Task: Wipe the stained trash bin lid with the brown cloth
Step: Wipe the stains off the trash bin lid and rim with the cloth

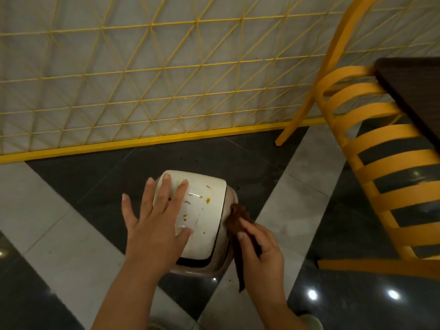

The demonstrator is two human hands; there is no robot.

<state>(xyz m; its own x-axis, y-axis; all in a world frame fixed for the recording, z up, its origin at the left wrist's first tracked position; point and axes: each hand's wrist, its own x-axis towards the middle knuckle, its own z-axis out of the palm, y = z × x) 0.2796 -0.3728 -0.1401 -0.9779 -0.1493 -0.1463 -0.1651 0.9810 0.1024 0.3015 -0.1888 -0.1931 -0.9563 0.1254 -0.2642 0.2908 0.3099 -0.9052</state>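
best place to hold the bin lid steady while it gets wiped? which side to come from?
Brace the lid flat from the left edge, as the left hand does: palm pressing down, fingers spread. It's a broad, smooth, tilted panel with stains mid-surface, so this keeps them exposed to the brown cloth in the right hand's grip.

A café or restaurant dining area.

A yellow slatted chair (371, 163) is pushed up to a dark-topped counter (414, 91), a yellow wire lattice partition (142, 79) stands behind them, and the polished floor (71, 246) is laid in grey and black tiles reflecting ceiling lights.
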